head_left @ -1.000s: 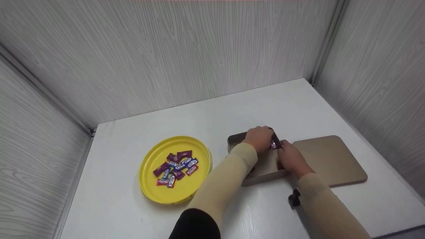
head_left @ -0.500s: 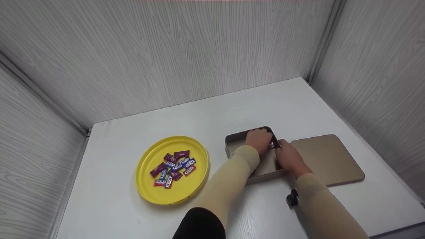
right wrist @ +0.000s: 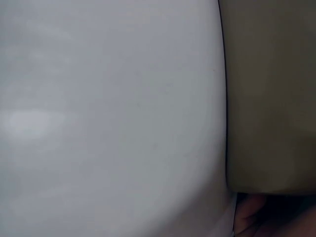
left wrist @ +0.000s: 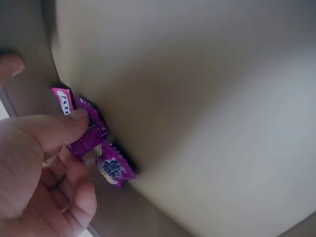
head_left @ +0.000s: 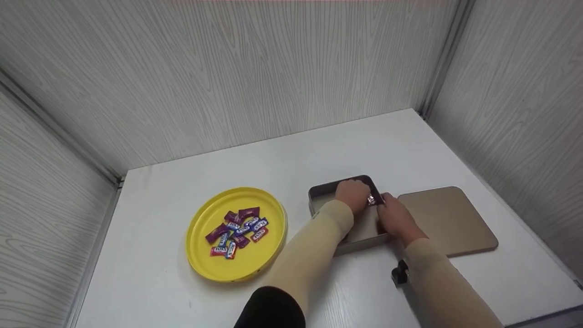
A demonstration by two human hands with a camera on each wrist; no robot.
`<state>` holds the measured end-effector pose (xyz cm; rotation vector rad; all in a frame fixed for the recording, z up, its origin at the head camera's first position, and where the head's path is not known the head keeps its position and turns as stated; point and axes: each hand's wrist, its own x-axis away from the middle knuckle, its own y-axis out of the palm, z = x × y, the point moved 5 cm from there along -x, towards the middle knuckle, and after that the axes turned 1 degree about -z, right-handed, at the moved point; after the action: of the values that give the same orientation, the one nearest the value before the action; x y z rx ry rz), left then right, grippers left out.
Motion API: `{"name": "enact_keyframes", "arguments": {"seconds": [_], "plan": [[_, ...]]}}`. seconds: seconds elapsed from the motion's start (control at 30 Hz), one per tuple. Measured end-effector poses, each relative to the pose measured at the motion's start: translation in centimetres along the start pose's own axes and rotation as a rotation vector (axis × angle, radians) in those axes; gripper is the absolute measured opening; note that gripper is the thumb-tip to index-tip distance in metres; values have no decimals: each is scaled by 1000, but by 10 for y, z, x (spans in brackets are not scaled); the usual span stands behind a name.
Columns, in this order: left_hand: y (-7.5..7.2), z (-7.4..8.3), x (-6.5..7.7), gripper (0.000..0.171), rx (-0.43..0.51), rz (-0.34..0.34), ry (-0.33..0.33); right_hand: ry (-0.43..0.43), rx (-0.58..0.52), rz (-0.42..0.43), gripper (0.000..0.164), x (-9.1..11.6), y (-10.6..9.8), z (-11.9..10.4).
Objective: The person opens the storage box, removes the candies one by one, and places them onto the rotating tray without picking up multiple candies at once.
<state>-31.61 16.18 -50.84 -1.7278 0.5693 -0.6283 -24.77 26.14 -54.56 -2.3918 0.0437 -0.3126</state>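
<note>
Inside the shallow tin box (head_left: 325, 199), my left hand (head_left: 353, 195) reaches down by the right wall. In the left wrist view, its thumb and fingers pinch a purple wrapped candy (left wrist: 86, 140). Touching that candy are a pink-ended one (left wrist: 63, 98) and another purple one (left wrist: 116, 168), along the box wall. My right hand (head_left: 397, 216) grips the box's right wall, thumb at the rim; a fingertip shows there in the left wrist view. The right wrist view catches only dark, partly hidden fingers (right wrist: 249, 210) at its lower right corner.
Left of the box, a yellow round tray (head_left: 200, 259) holds several wrapped candies (head_left: 241, 230). The flat tin lid (head_left: 448, 221) lies to the right. A small black object (head_left: 400, 273) sits by the right forearm. Wood-grain panels (head_left: 227, 68) enclose the white table (head_left: 159, 205).
My left hand has sunk slightly nearer to me inside the box, and a shiny wrapper shows more beside its fingers. The right hand keeps its grip on the wall. The head view has shifted slightly.
</note>
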Motion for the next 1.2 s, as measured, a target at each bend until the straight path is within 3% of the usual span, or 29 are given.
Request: {"name": "enact_keyframes", "arguments": {"seconds": [0.4, 0.63, 0.83, 1.2], "plan": [[-37, -25, 25, 17, 104, 56, 18, -37, 50, -17, 43, -8, -4, -3], [-62, -48, 46, 13, 153, 100, 18, -59, 72, 6, 41, -16, -10, -1], [-58, -78, 74, 12, 248, 58, 6, -62, 71, -6, 44, -20, -9, 0], [-39, -158, 125, 11, 403, -31, -134, -54, 84, -25, 49, -24, -16, -4]]}}
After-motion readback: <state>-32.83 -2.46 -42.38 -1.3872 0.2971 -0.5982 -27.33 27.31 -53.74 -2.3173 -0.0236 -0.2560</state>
